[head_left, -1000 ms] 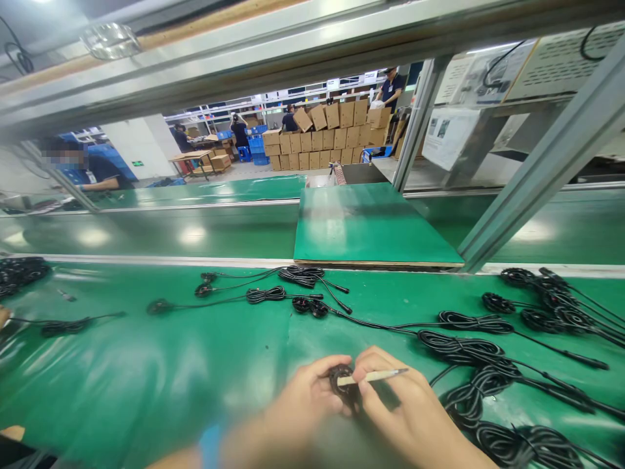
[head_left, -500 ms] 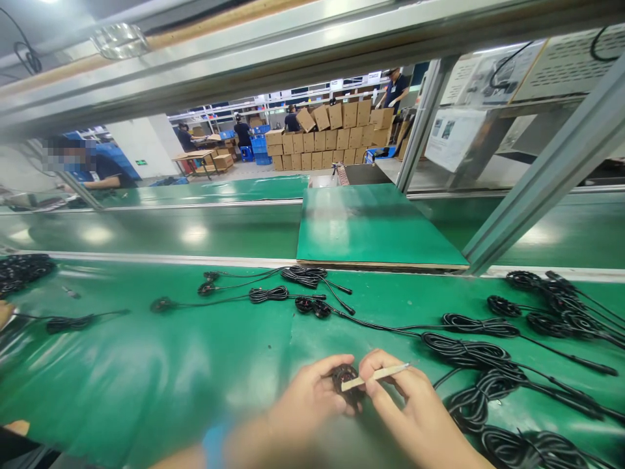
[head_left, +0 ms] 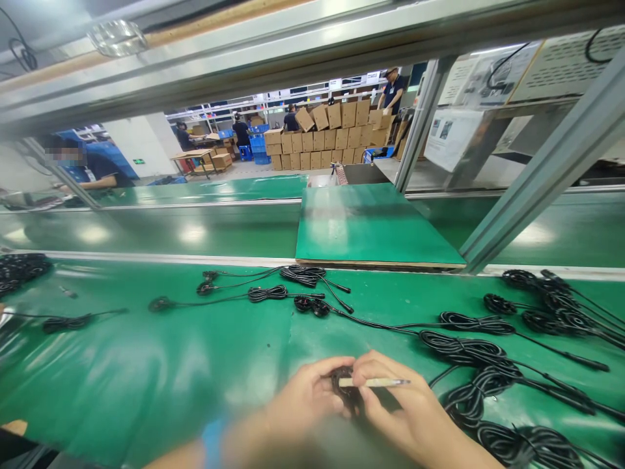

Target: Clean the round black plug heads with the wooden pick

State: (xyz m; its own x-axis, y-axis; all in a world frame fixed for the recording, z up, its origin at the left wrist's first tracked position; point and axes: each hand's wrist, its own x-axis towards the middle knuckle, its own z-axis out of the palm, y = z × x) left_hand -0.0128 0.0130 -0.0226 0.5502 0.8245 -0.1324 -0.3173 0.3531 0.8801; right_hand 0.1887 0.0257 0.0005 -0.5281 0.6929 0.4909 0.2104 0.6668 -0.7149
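Note:
My left hand [head_left: 303, 404] is closed around a small round black part [head_left: 343, 384] at the bottom middle of the green work surface [head_left: 195, 378]. My right hand [head_left: 410, 410] pinches a thin pale stick [head_left: 375, 382], its near end laid against the black part and its tip pointing right. Both hands meet over the part, which is mostly hidden by the fingers. A black cable [head_left: 439, 374] runs off from the hands toward the coils on the right.
Several coiled black cables [head_left: 488, 371] lie to the right, more [head_left: 273, 293] in the middle and at the far left [head_left: 19, 268]. A raised green board [head_left: 371, 225] sits behind, beside a slanted metal post [head_left: 532, 176]. A person [head_left: 83, 166] works at the far left; others stand by stacked cardboard boxes [head_left: 332, 133].
The stick has tipped down to lie nearly level. My hands stay together on the black part, almost in the same spot.

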